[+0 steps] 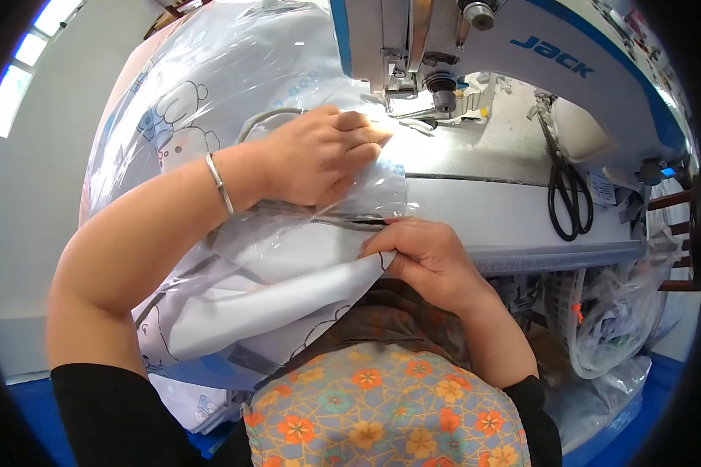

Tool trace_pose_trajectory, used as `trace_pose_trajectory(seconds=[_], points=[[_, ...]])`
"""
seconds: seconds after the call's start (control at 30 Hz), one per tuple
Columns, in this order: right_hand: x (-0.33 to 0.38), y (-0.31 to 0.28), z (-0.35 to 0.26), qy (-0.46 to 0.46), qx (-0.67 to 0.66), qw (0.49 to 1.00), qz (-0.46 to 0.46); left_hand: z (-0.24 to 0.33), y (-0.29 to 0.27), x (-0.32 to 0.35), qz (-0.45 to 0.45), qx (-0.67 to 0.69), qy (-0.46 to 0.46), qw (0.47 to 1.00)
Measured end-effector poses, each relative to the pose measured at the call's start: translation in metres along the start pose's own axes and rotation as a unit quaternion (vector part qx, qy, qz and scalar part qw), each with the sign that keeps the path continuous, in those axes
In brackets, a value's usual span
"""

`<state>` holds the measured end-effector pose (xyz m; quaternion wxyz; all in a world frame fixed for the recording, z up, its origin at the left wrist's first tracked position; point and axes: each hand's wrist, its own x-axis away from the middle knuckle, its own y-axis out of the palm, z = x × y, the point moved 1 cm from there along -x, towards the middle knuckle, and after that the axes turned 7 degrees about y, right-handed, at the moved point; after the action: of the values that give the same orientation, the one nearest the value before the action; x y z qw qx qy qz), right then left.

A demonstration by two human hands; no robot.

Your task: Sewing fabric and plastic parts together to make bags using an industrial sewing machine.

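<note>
A white cloth printed with cartoon animals [241, 311] and a clear plastic sheet [249, 58] lie bunched across the left of the sewing machine [514, 54]. My left hand [327, 156] is closed on the plastic sheet, its fingertips turned toward the lit needle area. A grey cord-like edging [269, 115] curves out from behind that hand. Nearer to me, my right hand [432, 261] pinches the edge of the white cloth. Beside its fingers runs another stretch of grey edging along a dark gap. Folds of cloth hide some of the fingertips on both hands.
Black-handled scissors [570, 194] rest on the right of the machine bed [514, 210]. Below the table's right side hangs a clear plastic bag [611, 327] beside a white basket. A flowered apron [389, 412] covers my lap, and a white wall [31, 210] stands at the left.
</note>
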<state>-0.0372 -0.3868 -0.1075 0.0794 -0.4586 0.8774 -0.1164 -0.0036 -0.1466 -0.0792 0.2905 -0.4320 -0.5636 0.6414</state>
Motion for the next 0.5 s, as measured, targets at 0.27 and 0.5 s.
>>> trace_pose_trajectory(seconds=[0.27,0.5], points=[[-0.006,-0.003,0.002,-0.011,-0.012,1.0,0.027,-0.014,0.002,0.001,-0.016,0.007,-0.006,1.0],[-0.013,-0.004,0.004,0.022,-0.011,0.999,0.043,-0.021,0.003,0.006,-0.018,-0.004,0.014,1.0]])
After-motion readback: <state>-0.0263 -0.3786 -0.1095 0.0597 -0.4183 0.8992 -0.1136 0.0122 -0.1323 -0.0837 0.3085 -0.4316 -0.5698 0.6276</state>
